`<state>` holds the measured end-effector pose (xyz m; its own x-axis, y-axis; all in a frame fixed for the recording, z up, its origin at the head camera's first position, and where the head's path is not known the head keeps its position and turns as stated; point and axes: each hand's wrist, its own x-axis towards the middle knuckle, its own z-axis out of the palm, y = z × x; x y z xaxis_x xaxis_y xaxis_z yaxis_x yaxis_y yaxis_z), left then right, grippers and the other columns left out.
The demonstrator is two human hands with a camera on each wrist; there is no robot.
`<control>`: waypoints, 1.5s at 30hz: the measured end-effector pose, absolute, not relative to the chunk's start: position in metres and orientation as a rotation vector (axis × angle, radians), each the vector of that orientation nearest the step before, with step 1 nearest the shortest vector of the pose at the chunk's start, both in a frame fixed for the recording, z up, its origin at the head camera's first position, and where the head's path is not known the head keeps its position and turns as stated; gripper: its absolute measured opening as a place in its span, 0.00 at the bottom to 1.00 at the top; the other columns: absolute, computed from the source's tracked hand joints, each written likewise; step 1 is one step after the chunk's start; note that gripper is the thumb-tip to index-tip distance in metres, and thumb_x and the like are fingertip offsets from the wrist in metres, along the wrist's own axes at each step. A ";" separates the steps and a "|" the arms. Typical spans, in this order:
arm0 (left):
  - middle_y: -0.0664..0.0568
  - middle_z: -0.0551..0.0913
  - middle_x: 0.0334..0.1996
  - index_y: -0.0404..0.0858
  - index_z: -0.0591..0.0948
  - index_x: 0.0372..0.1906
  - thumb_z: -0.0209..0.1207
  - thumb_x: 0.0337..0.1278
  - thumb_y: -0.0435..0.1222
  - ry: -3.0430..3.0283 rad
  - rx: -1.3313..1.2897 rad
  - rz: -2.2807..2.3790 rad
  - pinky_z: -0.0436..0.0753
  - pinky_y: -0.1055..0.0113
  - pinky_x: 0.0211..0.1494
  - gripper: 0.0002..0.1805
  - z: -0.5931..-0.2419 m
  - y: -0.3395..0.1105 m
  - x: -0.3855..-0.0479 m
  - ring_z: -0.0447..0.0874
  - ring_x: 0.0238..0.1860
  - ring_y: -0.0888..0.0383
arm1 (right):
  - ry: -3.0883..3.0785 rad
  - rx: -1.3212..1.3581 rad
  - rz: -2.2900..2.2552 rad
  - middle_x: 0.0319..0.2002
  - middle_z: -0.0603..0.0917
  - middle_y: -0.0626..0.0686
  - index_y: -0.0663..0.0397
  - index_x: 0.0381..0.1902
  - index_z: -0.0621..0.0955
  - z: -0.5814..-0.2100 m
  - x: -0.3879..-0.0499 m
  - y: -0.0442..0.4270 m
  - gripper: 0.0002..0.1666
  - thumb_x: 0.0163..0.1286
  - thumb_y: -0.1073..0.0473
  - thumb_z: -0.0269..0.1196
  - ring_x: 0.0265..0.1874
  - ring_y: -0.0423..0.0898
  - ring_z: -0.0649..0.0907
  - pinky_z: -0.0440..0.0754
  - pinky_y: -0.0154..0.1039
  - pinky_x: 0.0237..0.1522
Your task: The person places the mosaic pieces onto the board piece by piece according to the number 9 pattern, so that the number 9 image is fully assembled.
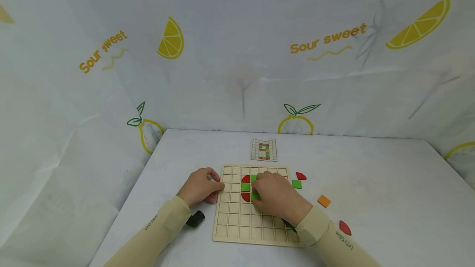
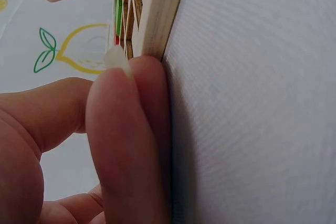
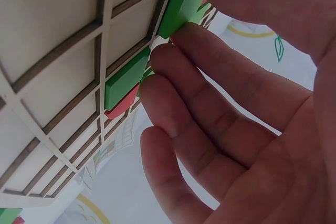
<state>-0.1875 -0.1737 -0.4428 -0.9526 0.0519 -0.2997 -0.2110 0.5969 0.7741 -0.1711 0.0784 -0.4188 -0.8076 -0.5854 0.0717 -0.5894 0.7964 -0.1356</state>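
Note:
A light wooden grid board lies on the white table. My left hand holds its left edge, with the thumb at the rim and another fingertip against the side. Over the board's upper middle, my right hand pinches a green square tile between thumb and index finger, at the grid's surface. Just left of that hand, a green square sits between an upper red quarter-circle and a lower red quarter-circle. More green tiles are partly hidden by the right hand.
Behind the board lies a pattern card. On its right are a red quarter-circle, a green square, an orange square and another red quarter-circle. A black device is at the left wrist.

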 end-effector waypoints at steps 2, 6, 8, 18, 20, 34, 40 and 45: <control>0.50 0.87 0.25 0.41 0.83 0.45 0.71 0.65 0.41 2.536 -0.127 1.284 0.84 0.67 0.28 0.11 -0.443 -0.174 -0.187 0.86 0.20 0.60 | -2.947 0.969 0.235 0.24 0.73 0.41 0.46 0.25 0.84 -0.419 -0.171 0.078 0.10 0.60 0.59 0.76 0.28 0.42 0.70 0.71 0.40 0.35; 0.50 0.87 0.25 0.41 0.82 0.45 0.71 0.65 0.41 2.533 -0.126 1.280 0.84 0.67 0.28 0.12 -0.444 -0.175 -0.189 0.86 0.20 0.59 | -2.950 0.969 0.243 0.24 0.73 0.41 0.46 0.25 0.84 -0.419 -0.171 0.078 0.10 0.60 0.59 0.76 0.28 0.42 0.70 0.70 0.40 0.35; 0.50 0.88 0.25 0.41 0.82 0.45 0.71 0.65 0.41 2.525 -0.133 1.282 0.84 0.67 0.28 0.12 -0.445 -0.175 -0.190 0.87 0.20 0.59 | -2.958 0.965 0.243 0.24 0.73 0.41 0.46 0.25 0.84 -0.418 -0.172 0.078 0.10 0.60 0.59 0.76 0.28 0.42 0.70 0.70 0.40 0.35; 0.50 0.88 0.24 0.42 0.82 0.45 0.71 0.65 0.41 2.513 -0.141 1.278 0.84 0.67 0.28 0.11 -0.446 -0.175 -0.191 0.87 0.20 0.59 | -2.945 0.967 0.237 0.30 0.84 0.45 0.50 0.32 0.89 -0.416 -0.170 0.084 0.04 0.61 0.59 0.76 0.32 0.43 0.79 0.78 0.41 0.37; 0.50 0.87 0.24 0.41 0.82 0.45 0.71 0.65 0.41 2.524 -0.136 1.270 0.84 0.67 0.28 0.12 -0.445 -0.173 -0.190 0.87 0.20 0.59 | -2.941 0.959 0.260 0.30 0.83 0.45 0.50 0.31 0.89 -0.415 -0.169 0.089 0.03 0.60 0.59 0.75 0.31 0.43 0.79 0.78 0.40 0.36; 0.49 0.87 0.23 0.41 0.83 0.45 0.71 0.65 0.41 2.540 -0.128 1.271 0.84 0.66 0.28 0.11 -0.445 -0.177 -0.188 0.86 0.20 0.58 | -3.071 0.700 0.347 0.33 0.83 0.40 0.45 0.34 0.89 -0.407 -0.160 0.160 0.06 0.65 0.54 0.77 0.35 0.38 0.79 0.83 0.40 0.40; 0.49 0.87 0.24 0.41 0.83 0.45 0.72 0.65 0.41 2.540 -0.146 1.275 0.84 0.66 0.28 0.11 -0.445 -0.176 -0.188 0.86 0.20 0.58 | -3.113 0.582 0.305 0.37 0.85 0.41 0.44 0.38 0.90 -0.408 -0.156 0.201 0.08 0.65 0.51 0.78 0.38 0.40 0.82 0.87 0.44 0.46; 0.49 0.87 0.24 0.41 0.83 0.45 0.72 0.65 0.41 2.552 -0.137 1.261 0.83 0.66 0.28 0.12 -0.444 -0.173 -0.186 0.86 0.20 0.59 | -3.129 0.476 0.287 0.36 0.85 0.42 0.45 0.38 0.89 -0.414 -0.151 0.231 0.09 0.65 0.50 0.78 0.37 0.40 0.81 0.87 0.45 0.43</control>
<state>-0.1865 -0.1735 -0.4440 -0.9532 0.0428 -0.2993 -0.2118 0.6122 0.7618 -0.1506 0.2312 -0.4144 -0.9544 -0.2984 -0.0087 -0.2918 0.9388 -0.1831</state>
